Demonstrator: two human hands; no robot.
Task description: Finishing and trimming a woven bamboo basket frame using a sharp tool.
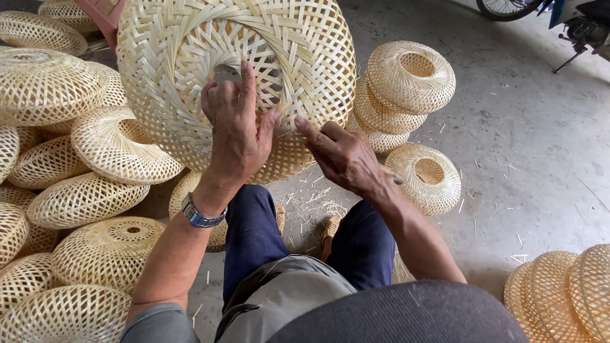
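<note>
A large round woven bamboo shade (298, 63) with a hole in its middle is held up in front of me. My left hand (236, 127) presses flat against its weave near the hole, fingers spread, a watch on the wrist. My right hand (340, 155) pinches the weave at the shade's lower edge, with what looks like a thin tool sticking out behind the palm. My knees in dark blue trousers (254, 235) are below the shade.
Many finished woven shades are piled at the left (82, 197). A stack of three (406, 79) and a single one (427, 178) sit on the concrete floor to the right; more lie at the bottom right (565, 292). Bamboo scraps litter the floor. A motorbike wheel (508, 7) is at the top right.
</note>
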